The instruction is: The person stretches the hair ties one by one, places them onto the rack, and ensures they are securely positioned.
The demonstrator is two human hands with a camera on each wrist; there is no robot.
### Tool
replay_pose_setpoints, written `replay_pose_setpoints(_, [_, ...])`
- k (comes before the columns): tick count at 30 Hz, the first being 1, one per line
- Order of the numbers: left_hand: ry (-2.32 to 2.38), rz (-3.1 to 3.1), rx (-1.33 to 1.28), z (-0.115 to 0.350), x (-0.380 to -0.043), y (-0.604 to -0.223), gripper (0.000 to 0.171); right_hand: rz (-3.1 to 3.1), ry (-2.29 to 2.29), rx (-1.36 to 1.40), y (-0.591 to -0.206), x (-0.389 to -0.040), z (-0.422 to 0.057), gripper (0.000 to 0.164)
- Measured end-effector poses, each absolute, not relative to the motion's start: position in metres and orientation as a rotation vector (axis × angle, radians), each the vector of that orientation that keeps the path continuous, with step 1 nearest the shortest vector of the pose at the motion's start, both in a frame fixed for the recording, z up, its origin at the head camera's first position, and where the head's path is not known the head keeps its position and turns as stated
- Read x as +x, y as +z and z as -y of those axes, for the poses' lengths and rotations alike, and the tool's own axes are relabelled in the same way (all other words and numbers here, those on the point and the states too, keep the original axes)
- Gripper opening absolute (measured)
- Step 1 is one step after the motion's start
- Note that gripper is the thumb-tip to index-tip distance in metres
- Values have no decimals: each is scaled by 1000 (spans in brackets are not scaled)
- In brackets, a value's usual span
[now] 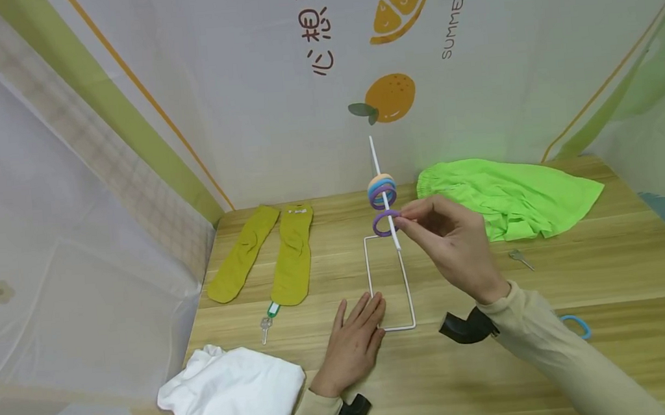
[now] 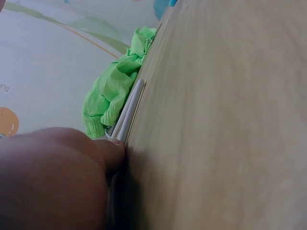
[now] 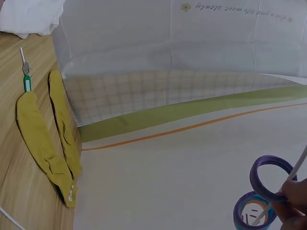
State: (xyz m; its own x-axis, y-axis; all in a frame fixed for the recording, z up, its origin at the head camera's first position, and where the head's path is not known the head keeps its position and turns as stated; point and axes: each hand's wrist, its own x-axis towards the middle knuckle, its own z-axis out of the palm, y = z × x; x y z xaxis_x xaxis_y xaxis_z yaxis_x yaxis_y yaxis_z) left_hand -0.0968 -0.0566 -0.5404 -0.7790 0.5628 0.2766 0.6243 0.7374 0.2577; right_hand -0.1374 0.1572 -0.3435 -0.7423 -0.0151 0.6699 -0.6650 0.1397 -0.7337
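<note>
My right hand [image 1: 458, 243] pinches a purple hair tie [image 1: 376, 229] between thumb and fingertips, near the free end of a white rod [image 1: 374, 155]. The rod crosses the loop and appears to pass through it. Farther along the rod hang several hair ties [image 1: 374, 194] in purple, blue and peach. The right wrist view also has the pinched purple hair tie [image 3: 256, 179] and part of my right hand [image 3: 295, 203]. My left hand [image 1: 351, 343] lies flat with straight fingers on the left side of the stand's white wire base [image 1: 411, 292]. In the left wrist view, my left hand [image 2: 57, 177] touches the white base [image 2: 132, 112].
Two mustard socks [image 1: 292, 263] lie to the left, beside a green-tagged key [image 1: 266, 330]. White cloth [image 1: 236, 397] sits at front left. Bright green fabric [image 1: 519, 199] is at back right. Another key [image 1: 521, 259] and a blue hair tie [image 1: 579, 325] lie on the right.
</note>
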Motion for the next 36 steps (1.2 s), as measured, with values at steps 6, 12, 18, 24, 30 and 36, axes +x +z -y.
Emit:
replay_pose_setpoints(6, [-489, 2737, -955, 57, -97, -542, 49, 1933, 1611, 616, -348, -148, -155, 10])
replay_pose_setpoints(12, [-504, 2759, -958, 56, -98, -539, 49, 1937, 1599, 574, -349, -154, -155, 8])
replay_pose_setpoints(18, [-521, 2767, -958, 56, -98, -538, 50, 1913, 1638, 556, -352, -156, -156, 7])
replay_pose_setpoints(24, [-533, 2781, -951, 56, -97, -537, 49, 1921, 1631, 552, -360, -147, -167, 8])
replay_pose_setpoints(30, [-535, 2790, -950, 56, -98, -539, 50, 2112, 1454, 483, -380, -124, -206, 11])
replay_pose_setpoints(36, [-540, 2805, -956, 56, -97, -537, 50, 2727, 1104, 257, -414, -99, -269, 10])
